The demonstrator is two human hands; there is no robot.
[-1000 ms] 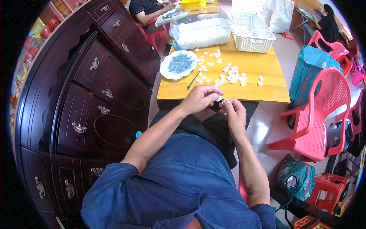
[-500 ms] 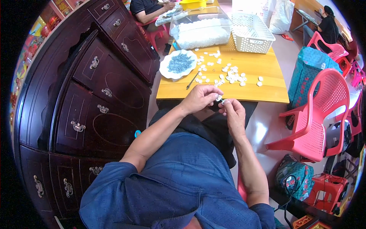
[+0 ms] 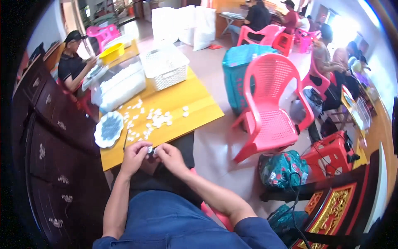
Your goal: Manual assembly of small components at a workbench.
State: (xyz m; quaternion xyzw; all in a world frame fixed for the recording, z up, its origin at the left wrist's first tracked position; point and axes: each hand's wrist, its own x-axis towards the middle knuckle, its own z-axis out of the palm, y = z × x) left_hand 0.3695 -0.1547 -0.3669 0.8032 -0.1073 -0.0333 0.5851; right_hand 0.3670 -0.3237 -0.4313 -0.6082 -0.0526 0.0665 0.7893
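Observation:
My hands meet just off the near edge of the yellow wooden table [image 3: 195, 101]. My left hand [image 3: 133, 159] is closed in a pinch on a small white plastic piece [image 3: 150, 149]. Close against it, the fingertips of my right hand [image 3: 172, 158] are pressed together on something tiny, too small and blurred to name. On the tabletop beyond lie several loose white pieces [image 3: 157, 119]. A white scalloped plate [image 3: 98, 139] full of small blue-grey pins [image 3: 111, 126] stands at the left, with a thin dark tool [image 3: 125, 139] beside it.
At the back of the table are a clear box of white pieces [image 3: 124, 85], a white basket [image 3: 171, 78] and a yellow basin [image 3: 112, 53]. Dark drawers [image 3: 58, 157] flank the left. A pink chair [image 3: 271, 108] and teal bag [image 3: 234, 79] stand right. Other people sit farther off.
My view has swung to the right, so the table now appears farther left and more of the room shows. Both hands stay together in their pinch, fingertips close.

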